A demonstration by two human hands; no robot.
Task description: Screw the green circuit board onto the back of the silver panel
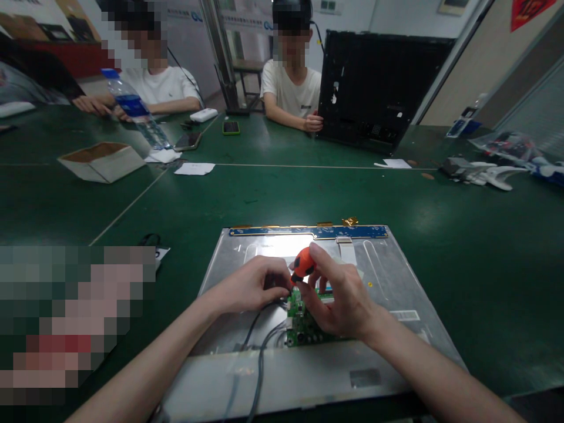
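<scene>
In my right hand (341, 294) is a screwdriver with an orange and black handle (304, 262), tilted over a green circuit board (304, 326). My left hand (259, 282) is closed in a pinch at the board's upper left corner, close to the screwdriver's lower end. What its fingertips hold, if anything, is hidden. The board lies on the metal back of a flat display panel (379, 317). Dark cables (261, 364) run from the board's left side toward me. Along the panel's far edge sits a narrow blue circuit strip (282, 232).
Across the green table (194, 197), one person steadies a large black screen (379, 88); another sits at left. A water bottle (136, 108), an open paper box (103, 161) and phones stand beyond the panel. Grey and white parts (480, 172) lie at right. An area at lower left is blurred out.
</scene>
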